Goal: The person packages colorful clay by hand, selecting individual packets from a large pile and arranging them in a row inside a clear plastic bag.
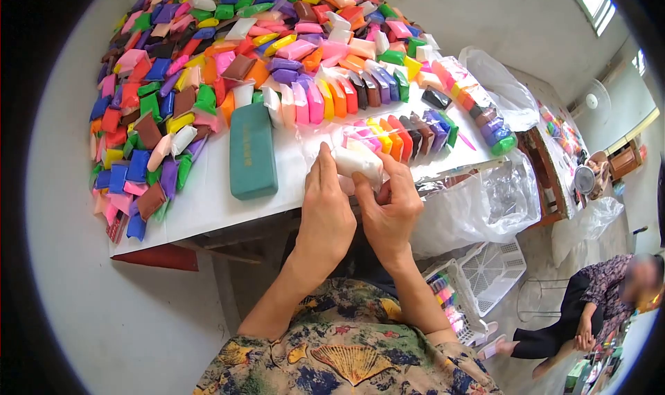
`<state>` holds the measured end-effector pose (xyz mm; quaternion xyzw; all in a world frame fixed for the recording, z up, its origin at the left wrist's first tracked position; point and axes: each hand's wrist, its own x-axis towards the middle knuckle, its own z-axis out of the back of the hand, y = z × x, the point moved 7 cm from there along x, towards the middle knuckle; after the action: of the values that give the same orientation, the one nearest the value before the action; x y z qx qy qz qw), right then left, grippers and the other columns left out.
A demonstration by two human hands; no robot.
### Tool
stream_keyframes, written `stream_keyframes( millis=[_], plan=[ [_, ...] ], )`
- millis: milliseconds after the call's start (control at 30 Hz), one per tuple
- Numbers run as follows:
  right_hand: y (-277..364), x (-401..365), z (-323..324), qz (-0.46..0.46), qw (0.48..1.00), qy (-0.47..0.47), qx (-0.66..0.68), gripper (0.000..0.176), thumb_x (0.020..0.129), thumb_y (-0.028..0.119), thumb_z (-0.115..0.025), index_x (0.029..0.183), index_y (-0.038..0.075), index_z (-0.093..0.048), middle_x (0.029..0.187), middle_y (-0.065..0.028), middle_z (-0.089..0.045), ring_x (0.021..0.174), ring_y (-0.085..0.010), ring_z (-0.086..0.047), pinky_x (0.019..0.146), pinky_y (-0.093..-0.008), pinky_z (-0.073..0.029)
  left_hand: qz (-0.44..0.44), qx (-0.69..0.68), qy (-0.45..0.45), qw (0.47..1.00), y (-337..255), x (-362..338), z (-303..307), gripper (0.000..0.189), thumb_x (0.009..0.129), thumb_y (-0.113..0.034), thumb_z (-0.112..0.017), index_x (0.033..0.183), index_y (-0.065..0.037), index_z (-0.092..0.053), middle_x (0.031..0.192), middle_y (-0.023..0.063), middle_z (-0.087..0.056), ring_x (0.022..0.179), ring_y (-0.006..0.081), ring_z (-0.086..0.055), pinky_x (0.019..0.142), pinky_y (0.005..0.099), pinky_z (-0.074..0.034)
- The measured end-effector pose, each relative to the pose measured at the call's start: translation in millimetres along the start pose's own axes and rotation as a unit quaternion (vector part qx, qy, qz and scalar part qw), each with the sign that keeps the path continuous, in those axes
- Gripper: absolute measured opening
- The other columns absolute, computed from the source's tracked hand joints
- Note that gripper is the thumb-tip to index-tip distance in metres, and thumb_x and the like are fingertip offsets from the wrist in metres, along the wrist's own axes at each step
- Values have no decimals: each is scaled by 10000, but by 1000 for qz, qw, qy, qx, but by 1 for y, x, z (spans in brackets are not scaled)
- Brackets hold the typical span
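Note:
Both hands are at the table's front edge, at the near end of a row of coloured packets (398,137) inside a clear plastic bag. My right hand (390,208) grips a white packet (358,161), thumb on its near face and fingers curled at its right side. My left hand (327,204) presses its straight, closed fingers along the left side of that packet and the plastic; its thumb is partly hidden. Behind stands a second row of packets (339,99), running from white through pink, yellow and red to green. A green case (252,153) lies left of my hands.
A large heap of loose coloured packets (187,69) covers the table's left and back. A filled clear bag (478,104) lies at the right. Plastic bags (478,208) hang below the edge. White crates (488,274) stand on the floor; a seated person (596,305) is at far right.

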<state>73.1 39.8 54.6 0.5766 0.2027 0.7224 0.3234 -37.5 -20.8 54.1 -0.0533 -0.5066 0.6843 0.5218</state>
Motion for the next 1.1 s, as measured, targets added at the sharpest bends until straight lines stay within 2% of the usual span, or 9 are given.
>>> stream_keyframes(
  millis=[167,467,567,767,867,900,1000,1100],
  plan=[
    [6,-6,-4,36,996,-15,-80,406,757,109,-814,1141,55,-695,946,-79,-616,510,-111,-484,485,-272,-442,-4,54,-2,999,-2,-14,-2,625,896,15,-519,1421,207,-240,1350,399,-428,1245,510,-450,1066,493,-383],
    [12,-7,-8,62,992,-9,-113,387,761,142,-811,1113,49,-680,887,-80,-622,540,-162,-553,505,-305,-468,-21,64,-10,998,-6,-15,1,580,930,-2,-517,1397,224,-259,1329,417,-430,1218,520,-471,1045,501,-406],
    [14,-5,-12,36,993,14,-108,413,760,129,-779,1119,20,-607,895,-132,-600,767,-314,-636,628,-382,-514,-29,73,-23,997,-5,-16,0,568,949,-26,-519,1391,226,-266,1324,422,-431,1203,526,-480,1034,500,-417],
    [10,-5,-17,20,995,19,-92,339,769,134,-776,1012,21,-568,865,-132,-591,751,-320,-625,627,-388,-499,-34,95,-42,994,-4,-14,0,563,944,-32,-536,1382,218,-289,1331,425,-423,1204,526,-482,1030,503,-421],
    [11,-1,-16,19,995,1,-103,315,750,147,-815,946,27,-599,812,-87,-607,582,-223,-610,546,-355,-484,-29,109,-37,993,-9,-12,2,543,925,-13,-550,1369,208,-329,1333,415,-424,1201,521,-491,1020,491,-437],
    [10,0,-16,19,995,4,-101,316,751,147,-815,946,28,-596,809,-87,-606,580,-226,-611,547,-357,-485,-27,113,-34,993,-11,-12,3,534,917,-4,-555,1362,206,-347,1332,409,-427,1197,518,-497,1015,485,-445],
    [8,1,-18,24,995,9,-100,324,754,144,-812,956,30,-587,811,-92,-602,582,-235,-615,549,-363,-490,-102,193,-78,973,-12,-16,1,489,898,24,-566,1323,205,-405,1306,369,-458,1150,501,-532,976,468,-476],
    [9,2,-21,32,994,16,-101,344,759,131,-807,994,29,-576,847,-109,-602,605,-245,-622,553,-369,-496,-77,128,-89,985,-12,-14,6,404,943,18,-492,1319,164,-463,1303,348,-493,1181,489,-529,986,463,-463]
  ],
)
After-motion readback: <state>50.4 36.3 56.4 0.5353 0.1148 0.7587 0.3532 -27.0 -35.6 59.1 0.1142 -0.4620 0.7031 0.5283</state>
